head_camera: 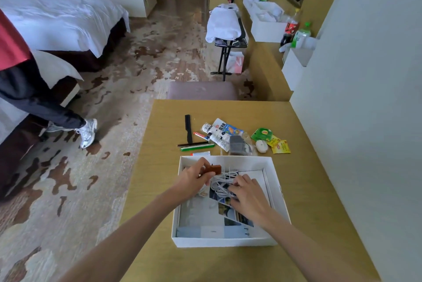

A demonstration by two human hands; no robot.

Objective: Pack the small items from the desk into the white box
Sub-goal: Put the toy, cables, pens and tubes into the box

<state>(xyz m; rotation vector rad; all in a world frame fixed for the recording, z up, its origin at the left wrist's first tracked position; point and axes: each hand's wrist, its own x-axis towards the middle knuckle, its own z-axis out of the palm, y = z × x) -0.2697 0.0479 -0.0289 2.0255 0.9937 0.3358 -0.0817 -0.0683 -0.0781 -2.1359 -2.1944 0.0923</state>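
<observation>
White box [223,241] on the tabletop [308,190], near edge, containing a coiled white cable [222,184]. Left grip [194,179] pinches a brown object [214,169] inside the box's far-left corner; right grip [249,195] curls onto the cable. Comb [188,128] and tea bags [271,140] lie beyond.

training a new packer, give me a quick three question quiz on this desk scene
1. True or false: the black comb lies inside the white box.
2. Which hand holds the brown item? A: left hand. B: right hand.
3. In a few words: what is the right hand touching inside the box?

Key: 1 false, it lies on the desk beyond the box. 2 A. 3 the white cable.
</observation>
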